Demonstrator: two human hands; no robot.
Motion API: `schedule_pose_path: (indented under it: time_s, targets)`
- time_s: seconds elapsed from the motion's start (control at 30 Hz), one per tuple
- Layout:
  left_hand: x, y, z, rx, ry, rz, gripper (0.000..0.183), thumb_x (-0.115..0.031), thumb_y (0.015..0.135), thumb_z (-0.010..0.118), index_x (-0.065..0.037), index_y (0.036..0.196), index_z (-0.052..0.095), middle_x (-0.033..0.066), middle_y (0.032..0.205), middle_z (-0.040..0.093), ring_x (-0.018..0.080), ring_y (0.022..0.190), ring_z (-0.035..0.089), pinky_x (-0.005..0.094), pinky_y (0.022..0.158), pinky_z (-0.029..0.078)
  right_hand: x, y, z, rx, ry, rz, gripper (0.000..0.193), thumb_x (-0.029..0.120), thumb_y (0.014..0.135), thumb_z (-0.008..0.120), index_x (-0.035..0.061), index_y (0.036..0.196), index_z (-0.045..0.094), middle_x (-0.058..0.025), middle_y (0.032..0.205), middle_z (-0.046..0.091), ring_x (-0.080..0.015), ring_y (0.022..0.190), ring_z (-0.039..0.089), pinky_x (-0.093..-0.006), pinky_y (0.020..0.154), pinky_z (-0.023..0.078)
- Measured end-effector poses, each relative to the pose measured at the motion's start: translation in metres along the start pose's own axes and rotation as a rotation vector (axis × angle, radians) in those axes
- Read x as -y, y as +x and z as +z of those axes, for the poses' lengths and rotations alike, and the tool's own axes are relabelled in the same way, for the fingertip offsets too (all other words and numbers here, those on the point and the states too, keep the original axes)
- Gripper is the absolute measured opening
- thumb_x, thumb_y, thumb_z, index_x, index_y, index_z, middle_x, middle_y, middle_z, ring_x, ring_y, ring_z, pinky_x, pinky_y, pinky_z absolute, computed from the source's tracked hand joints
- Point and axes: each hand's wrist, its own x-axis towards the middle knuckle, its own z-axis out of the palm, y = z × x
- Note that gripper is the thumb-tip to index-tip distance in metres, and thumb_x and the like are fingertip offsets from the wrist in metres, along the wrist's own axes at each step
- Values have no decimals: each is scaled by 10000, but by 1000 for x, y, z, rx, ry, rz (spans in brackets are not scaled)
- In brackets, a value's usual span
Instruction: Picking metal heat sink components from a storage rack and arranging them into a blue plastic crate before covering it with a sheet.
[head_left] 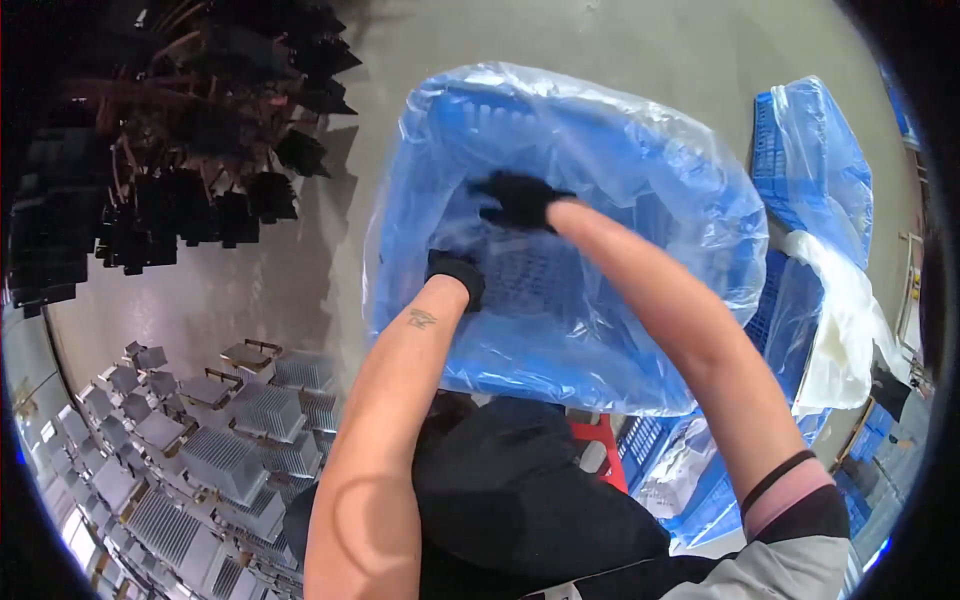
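A big blue plastic crate [500, 118] stands in front of me, lined with a clear plastic bag [590, 372] whose loose edge drapes over the rim all round. Both my arms reach down into it, and both hands wear black gloves. Low on the left inside the crate is my left hand [456, 274], close to the liner; its fingers are mostly hidden. Farther in and a little to the right, my right hand [520, 201] is blurred by motion. Its fingers look spread, and nothing shows in them.
Black parts [215, 205] hang in a dense cluster at upper left. Below them are rows of grey finned metal parts [225, 462]. At right stand more lined blue crates [768, 160], white plastic sheeting [840, 320] and, near my legs, a red piece [598, 450].
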Motion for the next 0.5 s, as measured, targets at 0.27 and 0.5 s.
schedule_pose_path:
  time_s: [0.27,0.5]
  targets:
    - [5,-11,23,125,77,-148,694,-481,809,620,-146,1413,547,129,1536,413,321,1431,371,584,1179,203,25,81,8,-82,20,288,618,352,887,602,201,1463,436,-245,1434,462,-440,1263,490,-508,1076,406]
    - [11,3,42,-227,63,-56,607,-416,804,634,-125,1336,615,171,1447,501,334,1376,434,563,1159,235,18,-9,-25,-99,26,-55,465,302,899,580,161,1342,562,-223,1306,581,-425,1145,589,-493,976,486]
